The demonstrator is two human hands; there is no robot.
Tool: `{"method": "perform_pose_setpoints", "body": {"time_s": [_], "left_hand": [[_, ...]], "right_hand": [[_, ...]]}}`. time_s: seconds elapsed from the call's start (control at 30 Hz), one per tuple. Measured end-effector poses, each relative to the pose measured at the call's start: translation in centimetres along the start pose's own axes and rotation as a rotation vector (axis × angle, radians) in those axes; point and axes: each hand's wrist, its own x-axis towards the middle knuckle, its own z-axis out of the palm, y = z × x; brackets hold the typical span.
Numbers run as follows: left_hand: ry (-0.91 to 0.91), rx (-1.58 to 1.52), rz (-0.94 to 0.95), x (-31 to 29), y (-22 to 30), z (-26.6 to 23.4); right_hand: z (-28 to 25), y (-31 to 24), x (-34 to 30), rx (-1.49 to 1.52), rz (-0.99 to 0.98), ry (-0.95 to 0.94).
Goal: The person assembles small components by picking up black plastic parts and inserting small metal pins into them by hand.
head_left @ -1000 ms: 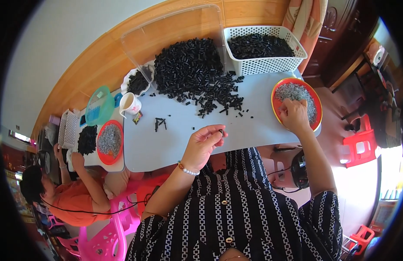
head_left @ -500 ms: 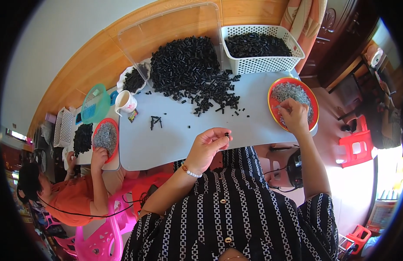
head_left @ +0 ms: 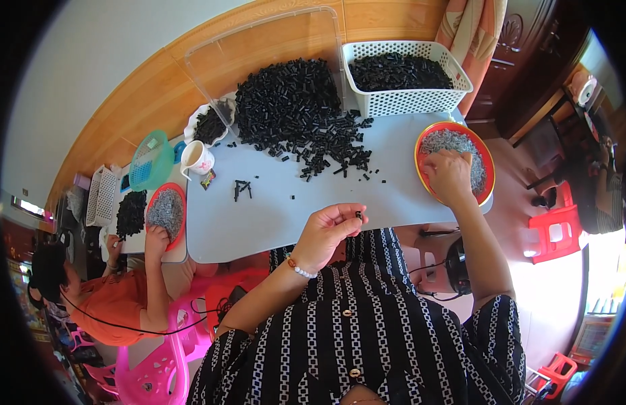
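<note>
My left hand (head_left: 328, 233) is closed over the table's near edge, pinching a small black plastic piece (head_left: 358, 215) between thumb and fingers. At the right, my right hand (head_left: 451, 177) reaches into a red, yellow-rimmed bowl (head_left: 489, 164). Its bent fingers press into a heap of small clear-grey pieces (head_left: 451, 140); whatever they grip is hidden. Beyond my hands, a large pile of short black tubes (head_left: 291, 94) spills out of a clear plastic bin (head_left: 259, 21) lying open toward me. Several finished-looking black sticks (head_left: 242, 190) lie to the left on the grey-blue table (head_left: 272, 226).
A white perforated basket (head_left: 407, 101) of black pieces stands at the back right. Toward the left are a mug (head_left: 197, 159) and a white dish (head_left: 210, 123) of black pieces. A person in orange (head_left: 117, 304) works at a neighbouring table with another red bowl (head_left: 183, 219).
My right hand has shifted slightly left and down into the grey pieces, its fingers now lower in the heap. My left hand has moved a little right, still pinching the black piece.
</note>
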Motion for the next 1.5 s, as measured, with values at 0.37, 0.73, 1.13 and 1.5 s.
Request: {"method": "perform_pose_setpoints", "body": {"time_s": [0.37, 0.73, 1.13, 1.5], "left_hand": [[-0.007, 0.093, 0.112, -0.9, 1.4, 0.8], [-0.020, 0.275, 0.199, -1.4, 1.8, 0.8], [-0.004, 0.134, 0.114, -1.4, 0.4, 0.1], [0.077, 0.173, 0.078, -1.3, -0.2, 0.1]], "right_hand": [[2.4, 0.6, 1.9, -0.323, -0.131, -0.056], [1.7, 0.7, 1.3, -0.271, -0.144, -0.044], [-0.1, -0.1, 1.1, 0.304, 0.007, 0.234], [-3.2, -11.8, -5.1, 1.200, -0.134, -0.013]]}}
